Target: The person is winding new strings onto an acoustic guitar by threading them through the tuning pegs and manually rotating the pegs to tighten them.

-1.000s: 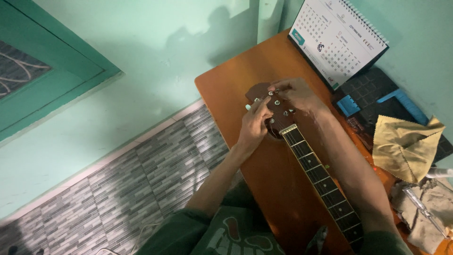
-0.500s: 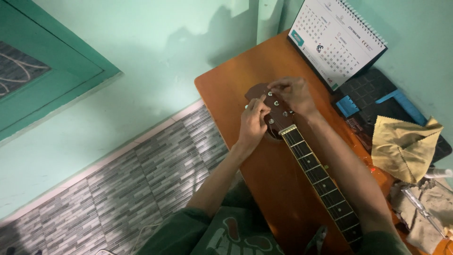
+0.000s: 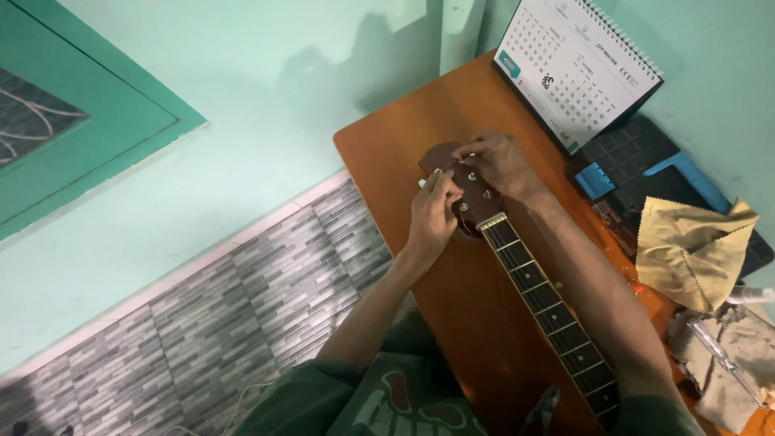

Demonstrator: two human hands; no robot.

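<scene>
A guitar lies on the orange wooden table, its dark brown headstock toward the far end and its fretted neck running back toward me. My left hand pinches a pale tuning peg on the headstock's left edge. At the top of the headstock, my right hand rests with its fingers curled around a peg or string end. Both forearms stretch out from the bottom of the view.
A spiral-bound desk calendar stands at the table's far right corner. A black mat with blue tools, a yellow cloth and crumpled grey rags sit to the right. Green wall and grey tiling lie left.
The hands stay on the headstock; my right hand has shifted slightly up toward its top while the left keeps pinching the peg.
</scene>
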